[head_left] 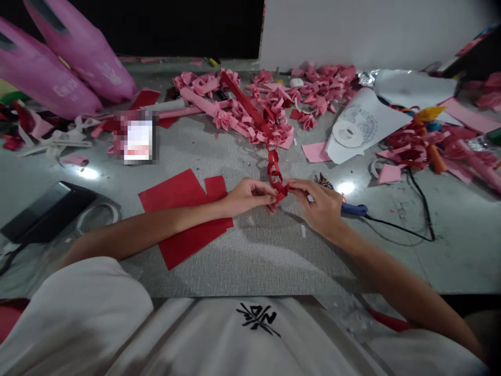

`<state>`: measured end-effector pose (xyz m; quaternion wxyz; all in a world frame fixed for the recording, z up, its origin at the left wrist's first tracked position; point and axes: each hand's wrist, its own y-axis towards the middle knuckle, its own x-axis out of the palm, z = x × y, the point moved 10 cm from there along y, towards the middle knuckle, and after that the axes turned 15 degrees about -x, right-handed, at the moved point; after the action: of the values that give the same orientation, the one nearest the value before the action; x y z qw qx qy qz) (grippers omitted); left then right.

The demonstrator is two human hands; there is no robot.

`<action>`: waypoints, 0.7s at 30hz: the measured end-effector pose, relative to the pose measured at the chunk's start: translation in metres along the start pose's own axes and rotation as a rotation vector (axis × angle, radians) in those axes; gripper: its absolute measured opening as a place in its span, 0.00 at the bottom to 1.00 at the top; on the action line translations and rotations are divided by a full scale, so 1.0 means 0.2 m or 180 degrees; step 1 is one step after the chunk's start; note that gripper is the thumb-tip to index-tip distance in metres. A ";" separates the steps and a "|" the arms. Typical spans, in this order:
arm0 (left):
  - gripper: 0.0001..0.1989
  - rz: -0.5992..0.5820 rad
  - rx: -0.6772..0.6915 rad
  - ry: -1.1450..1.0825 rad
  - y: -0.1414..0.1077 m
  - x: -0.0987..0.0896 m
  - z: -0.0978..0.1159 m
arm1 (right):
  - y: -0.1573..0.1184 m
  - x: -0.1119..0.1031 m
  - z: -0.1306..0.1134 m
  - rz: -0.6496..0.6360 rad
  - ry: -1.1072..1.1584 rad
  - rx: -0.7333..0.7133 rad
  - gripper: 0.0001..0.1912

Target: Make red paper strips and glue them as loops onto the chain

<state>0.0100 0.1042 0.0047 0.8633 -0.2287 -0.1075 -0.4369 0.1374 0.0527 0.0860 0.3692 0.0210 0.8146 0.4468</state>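
Observation:
A red paper chain (274, 166) runs from the pink paper pile down to my two hands at the middle of the table. My left hand (252, 197) pinches the left side of the chain's nearest link, thumb and fingers together. On the other side, the fingertips of my right hand (317, 201) close on the same end of red paper. Under my left forearm lie red paper sheets (176, 190), partly covered by the arm. A blue-handled tool (354, 209) with a black cord rests just right of my right hand; its front end is partly hidden.
Pink paper pieces (250, 112) heap along the back. Two pink bottle-shaped objects (78, 57) stand at the back left, near a lit, blurred-out screen (138, 140). A black box-shaped device (49, 211) lies left. Rolled tape (347, 134) sits on white paper at right.

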 end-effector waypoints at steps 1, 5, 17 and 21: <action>0.16 -0.0046 -0.0033 -0.0044 0.01 0.00 -0.01 | 0.00 0.02 -0.02 -0.0165 -0.0022 -0.0160 0.08; 0.19 -0.0210 -0.0188 -0.0113 0.03 0.00 -0.03 | -0.01 0.04 0.01 -0.0422 0.0150 -0.0114 0.05; 0.21 -0.0284 -0.0544 -0.0146 0.04 -0.01 -0.06 | 0.00 0.05 -0.01 -0.0702 0.0458 -0.0244 0.08; 0.20 -0.0304 -0.0629 -0.0120 0.04 -0.01 -0.07 | -0.01 0.07 -0.01 -0.0866 0.0427 -0.0261 0.06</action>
<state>0.0153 0.1032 -0.0104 0.8125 -0.3155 -0.0909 -0.4817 0.1273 0.0561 0.0775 0.3717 -0.1344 0.8138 0.4260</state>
